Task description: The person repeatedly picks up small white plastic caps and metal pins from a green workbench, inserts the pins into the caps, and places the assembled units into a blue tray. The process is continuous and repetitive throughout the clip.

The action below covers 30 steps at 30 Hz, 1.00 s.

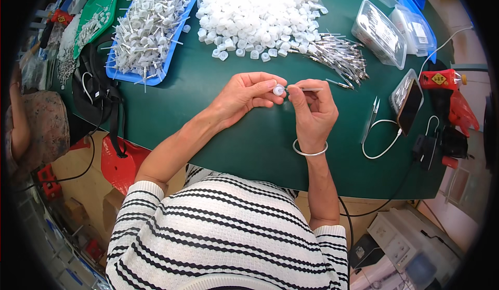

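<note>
My left hand (240, 96) pinches a small whitish plastic cap (279, 90) between thumb and fingers. Close to its right, my right hand (315, 116) grips a thin metal rod (313, 89), which lies level and points toward the cap. Whether the rod's tip touches the cap or sits inside it, I cannot tell. Both hands are above the green tabletop (244, 144). Beyond them spreads a large heap of similar white caps (254, 20). A bundle of thin metal rods (340, 56) lies at that heap's right side.
At the left stand a blue tray (110, 70) of caps with rods and a green tray (106, 1). Clear plastic boxes (382, 35), a phone (410, 105), tweezers (372, 114) and a white cable (375, 156) lie right. A co-worker's arm (21, 118) shows at far left.
</note>
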Motion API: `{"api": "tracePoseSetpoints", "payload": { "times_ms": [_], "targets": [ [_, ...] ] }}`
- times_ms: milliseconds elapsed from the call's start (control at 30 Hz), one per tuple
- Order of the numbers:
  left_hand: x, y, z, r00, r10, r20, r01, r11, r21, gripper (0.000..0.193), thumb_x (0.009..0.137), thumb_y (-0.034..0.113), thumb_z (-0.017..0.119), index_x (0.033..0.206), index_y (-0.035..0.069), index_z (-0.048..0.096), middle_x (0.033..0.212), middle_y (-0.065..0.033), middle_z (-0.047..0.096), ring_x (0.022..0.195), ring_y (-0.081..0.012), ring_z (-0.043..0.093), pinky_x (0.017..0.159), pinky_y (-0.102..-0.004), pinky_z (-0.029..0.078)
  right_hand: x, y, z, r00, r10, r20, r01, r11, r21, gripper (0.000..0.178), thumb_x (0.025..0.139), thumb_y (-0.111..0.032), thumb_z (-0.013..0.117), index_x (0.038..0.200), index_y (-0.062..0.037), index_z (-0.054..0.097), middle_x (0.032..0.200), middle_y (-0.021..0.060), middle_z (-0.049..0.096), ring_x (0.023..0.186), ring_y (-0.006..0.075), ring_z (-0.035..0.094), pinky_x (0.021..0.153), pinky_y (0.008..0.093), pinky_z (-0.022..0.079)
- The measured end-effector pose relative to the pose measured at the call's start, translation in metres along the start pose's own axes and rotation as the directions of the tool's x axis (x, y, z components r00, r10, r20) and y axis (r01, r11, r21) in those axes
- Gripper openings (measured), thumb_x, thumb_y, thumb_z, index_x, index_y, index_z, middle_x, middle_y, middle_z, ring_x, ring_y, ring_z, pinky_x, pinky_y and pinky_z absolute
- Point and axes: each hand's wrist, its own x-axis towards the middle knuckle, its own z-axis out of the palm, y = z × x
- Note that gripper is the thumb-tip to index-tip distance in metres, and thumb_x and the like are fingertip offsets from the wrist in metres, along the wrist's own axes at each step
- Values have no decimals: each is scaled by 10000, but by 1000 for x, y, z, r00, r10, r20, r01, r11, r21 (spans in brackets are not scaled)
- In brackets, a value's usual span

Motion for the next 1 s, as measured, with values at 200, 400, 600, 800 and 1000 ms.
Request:
{"api": "tracePoseSetpoints", "payload": {
  "times_ms": [200,400,600,800,1000],
  "targets": [
    [0,0,0,1000,3,-10,-2,1000,20,243,912,155,582,1076,-18,630,914,-94,670,807,-136,661,690,-203,548,1,-3,-1,1000,-22,20,24,998,-62,116,823,-65,692,834,4,599,771,41,612,659,100,578,614,225,492],
    [0,0,0,1000,-6,-10,6,1000,26,244,913,157,583,1073,-20,631,919,-92,668,804,-130,659,687,-201,548,2,-3,-2,997,-66,31,69,989,-133,115,809,-66,701,827,-6,605,764,44,610,643,119,577,599,238,485],
    [-1,1,2,1000,-9,-16,10,1000,27,240,911,159,586,1068,-17,630,893,-82,669,795,-121,659,694,-201,550,2,-4,-1,996,-88,22,90,982,-167,117,803,-66,704,820,-11,601,761,54,607,636,138,579,591,246,483],
    [0,0,0,1000,-5,-6,5,1000,16,241,908,150,589,1067,-26,631,914,-91,666,798,-126,657,687,-201,551,1,-3,0,990,-135,29,138,967,-214,127,790,-49,707,824,-13,590,769,66,601,621,157,581,574,257,483],
    [0,0,0,1000,-1,-3,1,1000,10,236,909,145,585,1065,-26,633,912,-88,666,794,-123,656,686,-200,550,2,-3,1,974,-218,61,226,934,-278,146,780,-33,708,838,-17,575,770,77,597,611,172,585,547,265,482]
  ]
}}
